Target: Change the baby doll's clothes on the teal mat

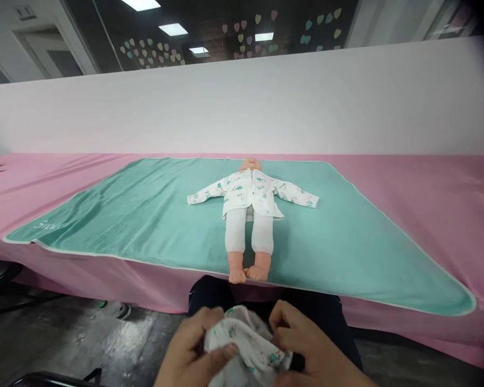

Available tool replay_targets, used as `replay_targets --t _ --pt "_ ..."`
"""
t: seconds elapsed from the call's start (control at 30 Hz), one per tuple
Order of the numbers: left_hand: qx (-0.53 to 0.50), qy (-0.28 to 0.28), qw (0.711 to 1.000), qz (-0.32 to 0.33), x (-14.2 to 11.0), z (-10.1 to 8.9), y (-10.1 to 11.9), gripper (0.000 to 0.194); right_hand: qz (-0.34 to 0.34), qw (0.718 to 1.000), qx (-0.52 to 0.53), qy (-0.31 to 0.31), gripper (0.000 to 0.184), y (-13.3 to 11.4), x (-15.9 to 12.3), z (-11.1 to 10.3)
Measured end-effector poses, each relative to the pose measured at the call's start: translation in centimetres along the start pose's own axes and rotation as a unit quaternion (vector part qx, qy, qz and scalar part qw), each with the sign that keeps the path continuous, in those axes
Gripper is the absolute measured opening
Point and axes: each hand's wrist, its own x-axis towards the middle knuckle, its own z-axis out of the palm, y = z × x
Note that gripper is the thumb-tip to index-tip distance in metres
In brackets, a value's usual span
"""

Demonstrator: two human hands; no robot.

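Observation:
My left hand [199, 349] is closed on a bunched white cloth garment [242, 344] with a small green and pink print. On the other side, the curled fingers of my right hand [300, 346] grip the same garment's edge. The cloth is held over my lap, and its exact kind cannot be made out. Beyond my hands a baby doll [237, 263] lies on its back, feet towards me. It wears a white printed jacket [242, 191] with both sleeves spread outwards, and white covering on its legs.
Under the doll a green blanket [165, 215] with a pale edge covers a pink tablecloth [427, 199]. A white partition [242, 107] rises behind the table. Black chair parts [52, 379] stand at the lower left, and a bottle-like item [123, 310] lies on the floor.

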Motion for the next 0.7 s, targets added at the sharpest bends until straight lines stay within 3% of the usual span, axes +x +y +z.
replay_targets --t 0.1,0.17,0.23,0.3,0.37,0.43,0.5,0.53,0.6,0.7 --pt "-0.188 0.132 0.971 -0.071 1.8 -0.8 1.1 0.024 -0.076 0.997 0.031 -0.009 0.048 -0.8 0.7 0.4" --pt "-0.293 0.160 0.939 -0.085 2.6 -0.9 1.8 0.025 -0.101 0.988 0.120 0.001 0.048 -1.0 0.5 0.6" --pt "-0.360 0.157 0.912 -0.120 3.0 -0.8 2.1 0.025 -0.074 0.969 0.230 0.049 0.047 -0.9 -0.2 0.9" --pt "-0.391 0.121 0.894 -0.180 3.1 -0.6 2.0 0.024 0.008 0.935 0.339 0.106 0.043 -0.4 -0.9 1.4" --pt "-0.390 0.050 0.894 -0.216 2.9 -0.3 1.5 0.026 0.097 0.887 0.427 0.148 0.040 0.1 -1.0 1.9" --pt "-0.349 -0.087 0.913 -0.194 2.7 -0.1 1.2 0.032 0.145 0.850 0.475 0.175 0.044 0.6 -0.5 2.4" --pt "-0.256 -0.241 0.922 -0.163 2.5 0.2 1.0 0.041 0.151 0.832 0.493 0.207 0.049 1.0 0.2 2.7" --pt "-0.201 -0.291 0.922 -0.154 2.5 0.4 1.0 0.042 0.149 0.827 0.497 0.215 0.051 1.3 0.6 2.8" --pt "-0.127 -0.300 0.931 -0.163 2.6 0.7 1.0 0.030 0.155 0.822 0.505 0.212 0.051 2.0 0.8 2.8" --pt "-0.132 -0.167 0.960 -0.182 3.0 1.2 1.0 0.013 0.159 0.872 0.451 0.102 0.047 2.6 0.5 2.6"
